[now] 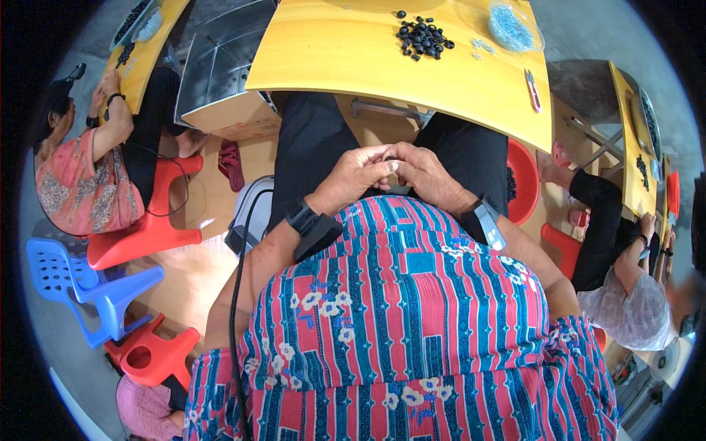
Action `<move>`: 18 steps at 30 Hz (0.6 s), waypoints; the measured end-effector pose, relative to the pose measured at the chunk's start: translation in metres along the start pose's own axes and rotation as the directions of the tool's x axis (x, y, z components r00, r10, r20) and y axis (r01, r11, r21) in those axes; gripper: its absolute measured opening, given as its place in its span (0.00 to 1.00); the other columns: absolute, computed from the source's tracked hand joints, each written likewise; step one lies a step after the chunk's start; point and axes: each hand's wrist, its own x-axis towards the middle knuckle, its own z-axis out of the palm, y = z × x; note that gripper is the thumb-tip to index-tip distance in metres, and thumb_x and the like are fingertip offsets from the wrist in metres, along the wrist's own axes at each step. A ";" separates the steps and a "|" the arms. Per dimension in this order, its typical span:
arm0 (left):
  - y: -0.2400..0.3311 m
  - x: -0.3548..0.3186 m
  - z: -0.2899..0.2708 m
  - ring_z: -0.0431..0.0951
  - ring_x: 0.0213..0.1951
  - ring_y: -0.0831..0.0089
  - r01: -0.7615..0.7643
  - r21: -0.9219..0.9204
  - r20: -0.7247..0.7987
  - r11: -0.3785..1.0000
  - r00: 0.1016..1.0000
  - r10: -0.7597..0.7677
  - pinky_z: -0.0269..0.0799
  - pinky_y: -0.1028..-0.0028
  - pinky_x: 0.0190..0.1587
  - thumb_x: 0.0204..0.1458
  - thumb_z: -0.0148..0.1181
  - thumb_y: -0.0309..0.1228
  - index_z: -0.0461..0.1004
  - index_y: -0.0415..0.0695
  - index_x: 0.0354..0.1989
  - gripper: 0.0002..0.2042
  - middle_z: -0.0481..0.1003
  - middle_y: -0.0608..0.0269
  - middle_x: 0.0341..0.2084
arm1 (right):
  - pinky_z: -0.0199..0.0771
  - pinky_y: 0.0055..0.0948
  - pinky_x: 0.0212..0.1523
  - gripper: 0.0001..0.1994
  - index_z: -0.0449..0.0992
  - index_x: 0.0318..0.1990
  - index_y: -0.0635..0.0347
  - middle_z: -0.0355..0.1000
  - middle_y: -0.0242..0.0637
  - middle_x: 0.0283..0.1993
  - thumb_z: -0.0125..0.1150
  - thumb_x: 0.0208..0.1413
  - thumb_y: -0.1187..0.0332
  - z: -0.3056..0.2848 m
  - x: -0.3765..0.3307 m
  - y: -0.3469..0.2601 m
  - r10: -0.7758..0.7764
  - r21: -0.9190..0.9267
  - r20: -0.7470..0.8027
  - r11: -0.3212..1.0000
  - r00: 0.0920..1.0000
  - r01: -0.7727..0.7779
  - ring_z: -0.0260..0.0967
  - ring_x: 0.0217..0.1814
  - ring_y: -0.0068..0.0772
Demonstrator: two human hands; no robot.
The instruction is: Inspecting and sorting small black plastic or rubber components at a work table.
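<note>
My left hand [362, 173] and my right hand [423, 167] meet above my lap, just short of the table's front edge. The fingers of both are closed and pressed together at the tips. A speck of something dark shows between them, too small and covered to name. On the yellow table [323, 51] beyond lies a loose pile of small black caps [424, 38]. To its right are a few tiny clear pieces [482, 46] and a clear bowl of small pale-blue pieces [511, 28]. Red-handled thread snips [533, 91] lie near the table's right edge.
Left of the table stands an open metal-lined box [220, 66]. A red basin [522, 184] holding black pieces sits by my right leg. Co-workers sit at tables on the left [88, 169] and right [625, 294]. Red stools [147, 220] and a blue chair [92, 283] stand left. A cable [237, 323] hangs along my left arm.
</note>
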 end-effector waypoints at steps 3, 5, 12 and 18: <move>0.003 -0.001 0.002 0.70 0.31 0.87 0.010 0.029 -0.014 1.000 1.000 -0.009 0.70 0.85 0.35 0.56 0.54 0.35 0.69 0.37 0.51 0.18 0.72 0.70 0.33 | 0.67 0.25 0.40 0.10 0.71 0.41 0.66 0.71 0.38 0.35 0.46 0.59 0.70 0.001 -0.002 0.002 -0.028 -0.002 -0.023 1.000 0.999 0.028 0.67 0.37 0.25; 0.006 -0.002 0.004 0.69 0.31 0.87 0.002 0.026 -0.021 1.000 1.000 -0.001 0.69 0.85 0.34 0.56 0.54 0.35 0.69 0.37 0.50 0.17 0.72 0.71 0.32 | 0.66 0.23 0.35 0.09 0.71 0.41 0.65 0.70 0.35 0.32 0.46 0.60 0.70 0.001 -0.002 0.006 0.024 0.043 -0.018 0.999 1.000 -0.024 0.64 0.33 0.22; 0.011 0.001 0.000 0.70 0.32 0.87 0.030 0.017 -0.020 0.999 0.999 -0.029 0.69 0.85 0.35 0.56 0.55 0.34 0.70 0.37 0.48 0.16 0.71 0.71 0.32 | 0.65 0.22 0.33 0.08 0.71 0.40 0.64 0.69 0.32 0.30 0.47 0.60 0.70 0.003 0.003 0.012 0.046 0.228 0.000 0.973 0.999 -0.044 0.62 0.31 0.20; 0.006 0.003 0.001 0.70 0.35 0.87 -0.030 -0.024 0.017 0.999 0.999 0.030 0.70 0.84 0.38 0.56 0.54 0.33 0.67 0.37 0.51 0.17 0.71 0.70 0.36 | 0.68 0.26 0.39 0.07 0.70 0.39 0.65 0.70 0.36 0.32 0.48 0.57 0.73 0.004 0.004 0.015 -0.033 0.137 -0.059 0.990 0.998 0.041 0.67 0.36 0.25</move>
